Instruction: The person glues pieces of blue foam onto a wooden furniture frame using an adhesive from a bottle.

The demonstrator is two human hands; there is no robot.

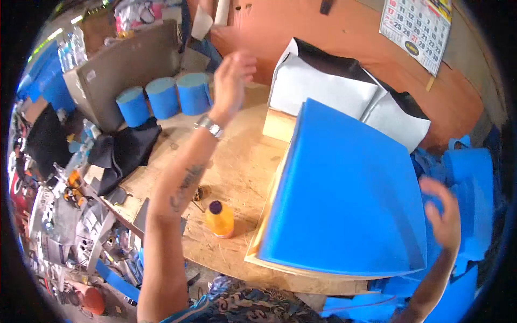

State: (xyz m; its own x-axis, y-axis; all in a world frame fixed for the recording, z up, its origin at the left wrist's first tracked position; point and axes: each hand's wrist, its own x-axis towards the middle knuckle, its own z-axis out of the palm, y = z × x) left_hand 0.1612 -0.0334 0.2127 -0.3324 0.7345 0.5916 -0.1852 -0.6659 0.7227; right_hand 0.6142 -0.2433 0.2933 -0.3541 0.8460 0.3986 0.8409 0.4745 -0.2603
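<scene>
A large blue covered panel (350, 199) with a curved front edge lies over a light wooden base on the workbench (177, 161). My left hand (231, 81) is raised above the back of the bench, slightly blurred, with loosely bent fingers and nothing in them. Behind the panel, white sheet material with a black underside (323, 81) stands folded up. My right hand (442, 215) hovers at the panel's right edge, thumb and fingers apart and curved. Between my left forearm and the panel stands a yellow bottle with a dark cap (219, 219).
Three blue foam cylinders (161, 98) stand at the back left, before a brown padded board (129, 70). Black fabric (121, 153) hangs over the bench's left edge. Scraps clutter the floor at left. Blue pieces (468, 199) are piled at right. A calendar (417, 29) hangs behind.
</scene>
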